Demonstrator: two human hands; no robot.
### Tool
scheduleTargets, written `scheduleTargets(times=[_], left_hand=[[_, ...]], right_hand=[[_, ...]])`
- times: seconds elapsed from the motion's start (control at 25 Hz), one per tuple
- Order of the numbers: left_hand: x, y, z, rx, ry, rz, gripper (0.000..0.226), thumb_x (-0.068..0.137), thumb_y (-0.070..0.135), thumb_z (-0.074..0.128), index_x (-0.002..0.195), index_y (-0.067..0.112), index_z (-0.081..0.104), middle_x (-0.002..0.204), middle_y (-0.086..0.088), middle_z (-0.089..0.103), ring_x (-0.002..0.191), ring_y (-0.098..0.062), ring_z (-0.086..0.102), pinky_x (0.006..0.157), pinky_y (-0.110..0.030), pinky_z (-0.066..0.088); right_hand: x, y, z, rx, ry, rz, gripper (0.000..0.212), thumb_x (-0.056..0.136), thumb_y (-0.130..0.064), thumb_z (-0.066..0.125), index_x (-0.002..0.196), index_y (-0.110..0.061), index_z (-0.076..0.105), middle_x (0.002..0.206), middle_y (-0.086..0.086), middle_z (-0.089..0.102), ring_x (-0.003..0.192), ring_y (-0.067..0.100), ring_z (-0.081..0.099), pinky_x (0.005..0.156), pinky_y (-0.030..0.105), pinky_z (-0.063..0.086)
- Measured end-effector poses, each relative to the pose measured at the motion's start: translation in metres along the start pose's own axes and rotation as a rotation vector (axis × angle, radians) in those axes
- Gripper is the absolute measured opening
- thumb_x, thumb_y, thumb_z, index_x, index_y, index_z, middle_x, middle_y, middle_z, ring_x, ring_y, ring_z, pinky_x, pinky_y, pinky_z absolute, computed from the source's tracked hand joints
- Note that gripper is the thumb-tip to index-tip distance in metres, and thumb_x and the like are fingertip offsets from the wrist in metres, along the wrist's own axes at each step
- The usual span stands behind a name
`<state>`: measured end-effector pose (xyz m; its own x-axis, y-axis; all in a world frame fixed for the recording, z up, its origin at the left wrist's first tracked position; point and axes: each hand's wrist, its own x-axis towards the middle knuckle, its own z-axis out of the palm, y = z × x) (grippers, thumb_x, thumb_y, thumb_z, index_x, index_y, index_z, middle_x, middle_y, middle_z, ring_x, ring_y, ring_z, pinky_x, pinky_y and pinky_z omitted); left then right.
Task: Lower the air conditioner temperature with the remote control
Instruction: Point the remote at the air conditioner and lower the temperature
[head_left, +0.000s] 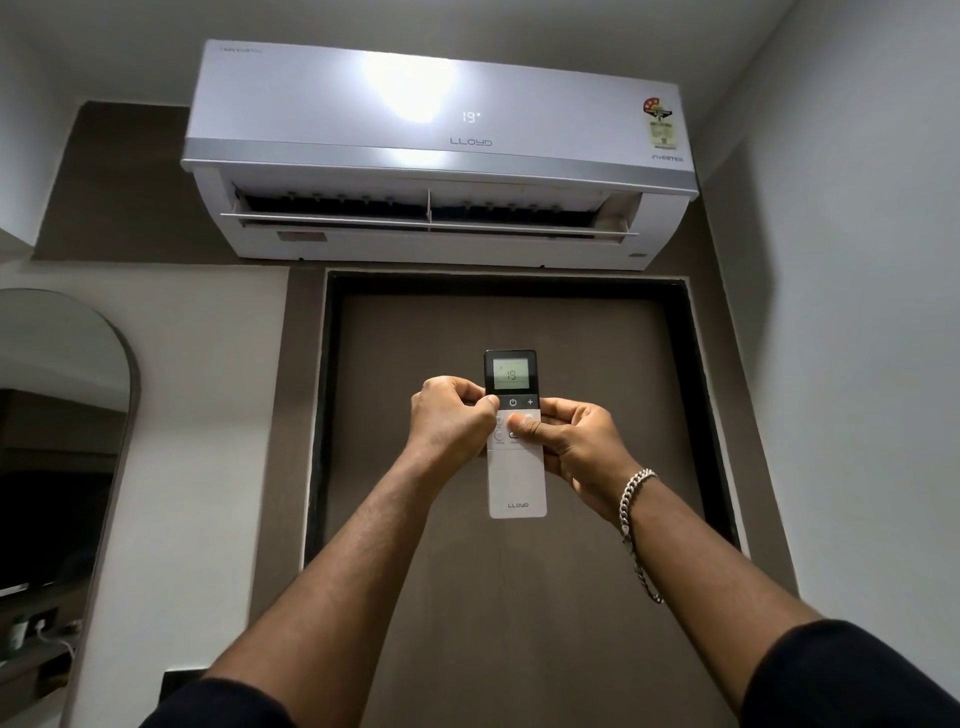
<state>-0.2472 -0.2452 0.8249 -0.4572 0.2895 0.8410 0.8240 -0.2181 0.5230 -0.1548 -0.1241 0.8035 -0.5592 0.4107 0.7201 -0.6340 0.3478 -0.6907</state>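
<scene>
A white air conditioner (436, 156) hangs high on the wall, its flap open and its front showing 19. Below it I hold up a slim white remote control (517, 478) with a black top; its small screen also reads 19. My left hand (449, 421) grips the remote's left edge, thumb resting on the button at the left of the black strip. My right hand (576, 447) holds the right edge, its thumb lying across the white buttons in the middle. A silver chain bracelet sits on my right wrist.
A brown door (519, 597) in a dark frame stands straight ahead under the unit. An arched mirror (62, 441) is on the left wall. A grey wall (857, 364) closes in on the right.
</scene>
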Motion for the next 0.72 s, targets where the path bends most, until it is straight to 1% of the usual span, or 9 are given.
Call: scheduleTargets(times=[0.08, 0.24, 0.36, 0.52, 0.64, 0.72], left_hand=[[0.001, -0.002, 0.001, 0.009, -0.011, 0.004, 0.012, 0.087, 0.023, 0.063, 0.083, 0.013, 0.058, 0.092, -0.012, 0.069, 0.09, -0.027, 0.071, 0.064, -0.033, 0.061], [0.003, -0.008, 0.002, -0.011, -0.049, -0.015, 0.013, 0.087, 0.025, 0.063, 0.085, 0.013, 0.06, 0.097, -0.014, 0.071, 0.088, -0.026, 0.072, 0.063, -0.033, 0.062], [0.005, -0.012, 0.004, -0.001, -0.053, -0.029, 0.016, 0.087, 0.025, 0.063, 0.089, 0.009, 0.061, 0.098, -0.015, 0.072, 0.089, -0.026, 0.072, 0.064, -0.034, 0.062], [0.006, -0.018, 0.007, 0.008, -0.045, -0.032, 0.016, 0.087, 0.026, 0.063, 0.09, 0.01, 0.061, 0.098, -0.013, 0.071, 0.088, -0.025, 0.072, 0.063, -0.032, 0.062], [0.006, -0.021, 0.011, 0.001, -0.026, -0.033, 0.013, 0.087, 0.024, 0.063, 0.085, 0.011, 0.061, 0.096, -0.013, 0.071, 0.087, -0.027, 0.072, 0.062, -0.033, 0.062], [0.006, -0.022, 0.012, 0.001, -0.003, -0.026, 0.012, 0.086, 0.023, 0.062, 0.083, 0.012, 0.061, 0.094, -0.012, 0.07, 0.088, -0.026, 0.071, 0.06, -0.031, 0.06]], right_hand=[[0.001, 0.003, -0.001, -0.003, -0.001, -0.002, 0.035, 0.078, -0.01, 0.073, 0.111, -0.005, 0.063, 0.1, 0.012, 0.074, 0.085, 0.022, 0.074, 0.069, 0.031, 0.062], [0.004, 0.009, -0.005, -0.006, -0.01, 0.0, 0.026, 0.078, -0.01, 0.073, 0.103, -0.013, 0.066, 0.095, 0.007, 0.076, 0.081, 0.018, 0.075, 0.066, 0.03, 0.061], [0.005, 0.012, -0.005, -0.009, -0.006, 0.005, 0.032, 0.078, -0.01, 0.073, 0.109, -0.008, 0.065, 0.097, 0.008, 0.075, 0.082, 0.019, 0.075, 0.068, 0.03, 0.061], [0.008, 0.018, -0.007, -0.004, -0.005, 0.006, 0.03, 0.078, -0.009, 0.074, 0.106, -0.01, 0.066, 0.099, 0.01, 0.075, 0.084, 0.02, 0.075, 0.069, 0.031, 0.061], [0.01, 0.022, -0.007, -0.002, -0.004, 0.014, 0.038, 0.077, -0.008, 0.074, 0.113, -0.004, 0.065, 0.104, 0.014, 0.075, 0.089, 0.024, 0.074, 0.074, 0.034, 0.061], [0.01, 0.023, -0.007, -0.01, -0.002, 0.015, 0.037, 0.077, -0.009, 0.074, 0.112, -0.004, 0.064, 0.104, 0.013, 0.074, 0.087, 0.023, 0.074, 0.071, 0.033, 0.061]])
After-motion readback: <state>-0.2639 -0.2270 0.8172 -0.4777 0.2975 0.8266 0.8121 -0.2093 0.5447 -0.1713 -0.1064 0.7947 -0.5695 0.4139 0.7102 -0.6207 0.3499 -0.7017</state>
